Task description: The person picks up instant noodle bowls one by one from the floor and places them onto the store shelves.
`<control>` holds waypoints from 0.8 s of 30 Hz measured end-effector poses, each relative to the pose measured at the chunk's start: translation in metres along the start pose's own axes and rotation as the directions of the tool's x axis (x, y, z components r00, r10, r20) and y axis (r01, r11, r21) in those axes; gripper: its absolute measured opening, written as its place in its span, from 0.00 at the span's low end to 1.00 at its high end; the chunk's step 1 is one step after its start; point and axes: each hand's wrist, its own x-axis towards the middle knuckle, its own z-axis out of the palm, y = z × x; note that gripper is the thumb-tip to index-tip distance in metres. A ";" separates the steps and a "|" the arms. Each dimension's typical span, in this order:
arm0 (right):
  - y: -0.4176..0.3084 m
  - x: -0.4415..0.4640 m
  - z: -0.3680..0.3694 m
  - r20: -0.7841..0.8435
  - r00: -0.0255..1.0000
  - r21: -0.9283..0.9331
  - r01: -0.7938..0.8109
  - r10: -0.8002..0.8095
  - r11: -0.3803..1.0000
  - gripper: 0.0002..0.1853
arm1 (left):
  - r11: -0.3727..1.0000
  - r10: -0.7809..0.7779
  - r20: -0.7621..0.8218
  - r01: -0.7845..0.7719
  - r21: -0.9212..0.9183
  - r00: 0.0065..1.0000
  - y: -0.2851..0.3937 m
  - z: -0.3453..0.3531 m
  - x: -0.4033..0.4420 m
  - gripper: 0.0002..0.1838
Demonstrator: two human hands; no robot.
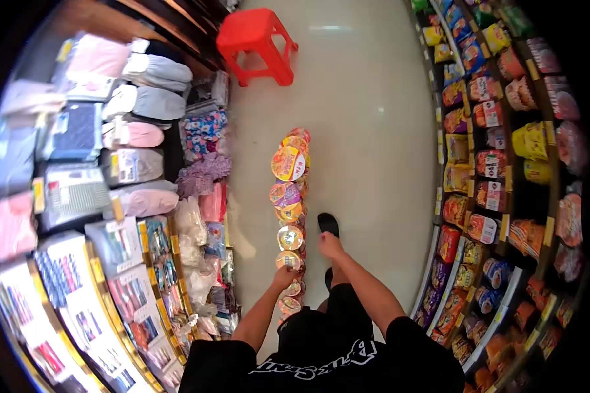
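A long row of instant noodle cups and bowls with round printed lids runs along the floor in front of me. My left hand (284,278) is at the near part of this row, its fingers closed at the edge of an instant noodle cup (288,261). Another cup (290,238) stands just beyond it. Farther up the row, a larger noodle bowl (288,163) shows a red, yellow and white lid. My right hand (330,245) hangs to the right of the row, over my dark shoe (328,224), with its fingers curled in and nothing visible in them.
A red plastic stool (256,44) stands on the tiled floor (367,150) at the far end. Shelves of packaged noodles and snacks (491,164) line the right side. To the left, shelves hold folded slippers (159,103), socks and other packed goods.
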 end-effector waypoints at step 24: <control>0.003 0.149 0.033 0.088 0.992 0.453 -0.117 0.087 0.884 0.18 | 0.874 -0.117 -0.036 0.086 -0.478 0.992 0.061 -0.052 0.178 0.24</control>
